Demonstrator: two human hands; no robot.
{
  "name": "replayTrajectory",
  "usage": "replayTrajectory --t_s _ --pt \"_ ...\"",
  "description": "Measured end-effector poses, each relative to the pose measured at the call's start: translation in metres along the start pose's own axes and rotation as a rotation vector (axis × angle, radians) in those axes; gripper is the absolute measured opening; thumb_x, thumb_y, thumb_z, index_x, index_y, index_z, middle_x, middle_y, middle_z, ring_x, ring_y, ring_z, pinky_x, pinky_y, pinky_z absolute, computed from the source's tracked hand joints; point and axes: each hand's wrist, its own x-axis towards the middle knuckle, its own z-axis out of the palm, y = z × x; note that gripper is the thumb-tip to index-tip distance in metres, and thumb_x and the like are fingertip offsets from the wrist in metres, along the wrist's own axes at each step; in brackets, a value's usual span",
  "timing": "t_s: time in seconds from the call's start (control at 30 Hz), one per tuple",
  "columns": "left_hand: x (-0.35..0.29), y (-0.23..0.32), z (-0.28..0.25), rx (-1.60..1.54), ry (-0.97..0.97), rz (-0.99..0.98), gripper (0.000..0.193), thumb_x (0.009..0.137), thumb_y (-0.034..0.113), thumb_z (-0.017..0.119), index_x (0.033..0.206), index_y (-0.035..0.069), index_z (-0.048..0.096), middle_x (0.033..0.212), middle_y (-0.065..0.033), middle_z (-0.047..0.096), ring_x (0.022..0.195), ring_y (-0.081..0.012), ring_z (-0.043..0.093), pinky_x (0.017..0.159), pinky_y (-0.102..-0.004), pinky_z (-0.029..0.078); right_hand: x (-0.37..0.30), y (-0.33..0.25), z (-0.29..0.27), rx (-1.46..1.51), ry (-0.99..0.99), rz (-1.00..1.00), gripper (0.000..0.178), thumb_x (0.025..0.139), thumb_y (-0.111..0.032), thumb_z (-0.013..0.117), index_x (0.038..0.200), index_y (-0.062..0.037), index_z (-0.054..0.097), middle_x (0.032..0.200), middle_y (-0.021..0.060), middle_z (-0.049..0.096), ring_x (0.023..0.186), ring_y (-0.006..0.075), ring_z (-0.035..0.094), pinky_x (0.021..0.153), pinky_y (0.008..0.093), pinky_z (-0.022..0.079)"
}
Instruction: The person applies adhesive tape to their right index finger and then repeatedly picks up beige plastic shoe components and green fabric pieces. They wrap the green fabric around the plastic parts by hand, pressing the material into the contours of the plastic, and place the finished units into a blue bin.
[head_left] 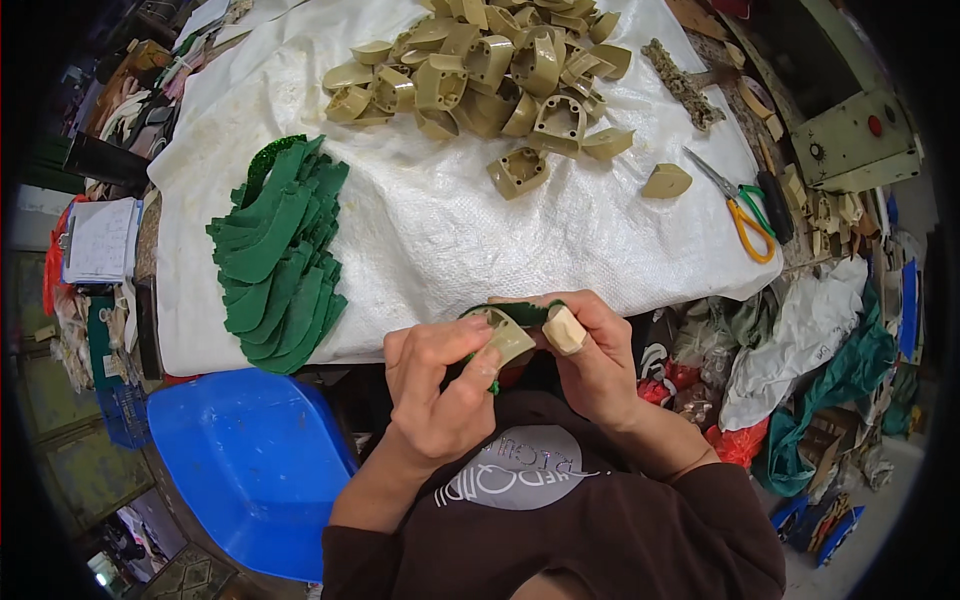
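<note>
At the white sheet's (430,235) near edge, hands (430,380) (598,365) in a pinch on tan shell (513,343) and green strip (527,314), open room ahead.

Ahead of my left hand (432,385), I see a table draped in white woven plastic (420,220); ahead and well right of my right hand (600,375), a grey-green metal box (848,155); far left of both, scuffed olive-green panels (85,465).

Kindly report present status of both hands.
Left hand: pinching tan heel-shaped piece. Right hand: holding green strip. Scissors: apart, right side.
</note>
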Motion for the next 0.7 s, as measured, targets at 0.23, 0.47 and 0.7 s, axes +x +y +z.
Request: replayTrajectory --t_s 0.23,0.47,0.7 --pt "0.011 0.007 0.004 0.17 -0.046 0.026 0.024 0.069 -0.003 0.064 0.091 0.001 0.057 0.089 -0.0127 0.06 0.068 -0.0227 0.057 0.058 -0.0327 0.035 0.004 -0.002 -0.002 -0.189 -0.118 -0.142 0.029 0.091 -0.009 0.043 0.115 0.0017 0.057 0.103 0.0121 0.067 0.081 0.012 0.063 0.072 0.0246 0.049" --pt "0.014 0.0 0.001 0.03 -0.092 -0.031 0.024 0.067 -0.006 0.063 0.089 0.002 0.055 0.087 -0.0122 0.058 0.068 -0.0248 0.057 0.056 -0.0346 0.039 0.006 0.002 0.0 -0.082 -0.06 -0.009 0.025 0.094 -0.014 0.044 0.11 0.0015 0.055 0.101 0.012 0.066 0.079 0.0167 0.064 0.074 0.028 0.05" --pt "0.001 0.001 0.001 -0.142 0.021 -0.067 0.024 0.076 -0.008 0.065 0.094 0.001 0.053 0.09 -0.0173 0.059 0.068 -0.0252 0.055 0.055 -0.0322 0.044 0.014 0.001 -0.004 0.523 0.024 0.273 0.02 0.095 -0.017 0.048 0.103 0.0004 0.051 0.099 0.0122 0.062 0.087 0.022 0.065 0.079 0.0368 0.053"
